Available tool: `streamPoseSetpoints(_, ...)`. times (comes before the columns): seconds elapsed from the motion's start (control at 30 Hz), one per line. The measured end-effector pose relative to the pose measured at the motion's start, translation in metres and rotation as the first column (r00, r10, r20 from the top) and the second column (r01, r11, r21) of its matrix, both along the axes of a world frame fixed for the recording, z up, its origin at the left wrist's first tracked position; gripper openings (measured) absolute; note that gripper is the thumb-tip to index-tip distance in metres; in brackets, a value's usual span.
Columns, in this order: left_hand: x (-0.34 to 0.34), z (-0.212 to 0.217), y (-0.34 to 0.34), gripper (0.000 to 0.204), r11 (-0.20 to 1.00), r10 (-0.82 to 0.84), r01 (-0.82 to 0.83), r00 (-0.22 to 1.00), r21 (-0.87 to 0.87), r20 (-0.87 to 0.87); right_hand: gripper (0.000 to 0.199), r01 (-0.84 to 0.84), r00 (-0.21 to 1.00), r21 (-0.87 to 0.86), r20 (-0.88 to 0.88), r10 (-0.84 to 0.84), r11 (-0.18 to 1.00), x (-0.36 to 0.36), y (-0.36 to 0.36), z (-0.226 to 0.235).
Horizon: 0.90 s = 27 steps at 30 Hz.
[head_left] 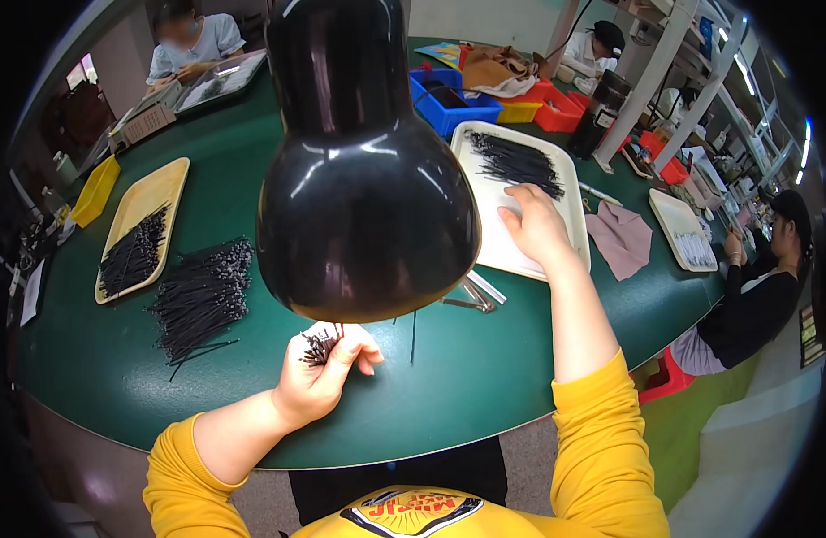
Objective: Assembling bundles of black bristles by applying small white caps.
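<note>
My left hand point(321, 377) is closed around a bundle of thin black cords point(318, 348), their cut ends showing above the fist, just below the lamp head. My right hand point(531, 222) reaches over a cream tray point(493, 247), its fingers stretched out at the near edge of a pile of black cords point(513, 163). No cord can be made out in its fingers. A loose pile of black cords with pale tips point(202, 296) lies on the green table to the left. Beyond it, more cords point(135, 251) rest in a second tray point(172, 188).
A black lamp head point(368, 224) hangs over the middle, hiding the table behind it. Tweezers point(471, 298) lie beside the right tray. A pink cloth point(619, 239) and another tray point(668, 211) are farther right. Blue bin point(453, 108) at the back; co-workers sit around.
</note>
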State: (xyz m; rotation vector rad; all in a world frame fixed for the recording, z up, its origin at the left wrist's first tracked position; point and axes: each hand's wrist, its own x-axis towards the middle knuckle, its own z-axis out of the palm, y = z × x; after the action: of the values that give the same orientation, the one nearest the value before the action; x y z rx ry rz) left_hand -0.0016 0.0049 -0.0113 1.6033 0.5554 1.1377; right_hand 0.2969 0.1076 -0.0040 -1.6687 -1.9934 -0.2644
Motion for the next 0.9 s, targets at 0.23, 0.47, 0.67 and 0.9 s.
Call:
streamPoseSetpoints(0.23, -0.002, 0.022, -0.008, 0.021, 0.797, -0.073, 0.156, 0.984, -0.583, 0.165, 0.008, -0.389, 0.701, 0.072, -0.624, 0.345, 0.919, -0.066, -0.024, 0.012)
streamPoseSetpoints(0.47, 0.002, 0.025, 0.0, 0.024, 0.622, -0.375, 0.355, 0.917, -0.698, 0.132, 0.022, -0.869, 0.113, -0.018, -0.98, 0.162, 0.495, -0.125, -0.08, 0.023)
streamPoseSetpoints(0.67, 0.006, 0.022, -0.002, 0.017, 0.661, -0.185, 0.237, 0.971, -0.712, 0.152, 0.011, -0.837, 0.17, -0.024, -0.961, 0.219, 0.546, -0.123, -0.083, 0.017)
streamPoseSetpoints(0.9, 0.003, 0.026, -0.004, 0.018, 0.435, -0.147, 0.388, 0.921, -0.813, 0.361, 0.016, -0.861, 0.084, 0.111, -0.932, 0.353, 0.497, -0.112, -0.082, 0.007)
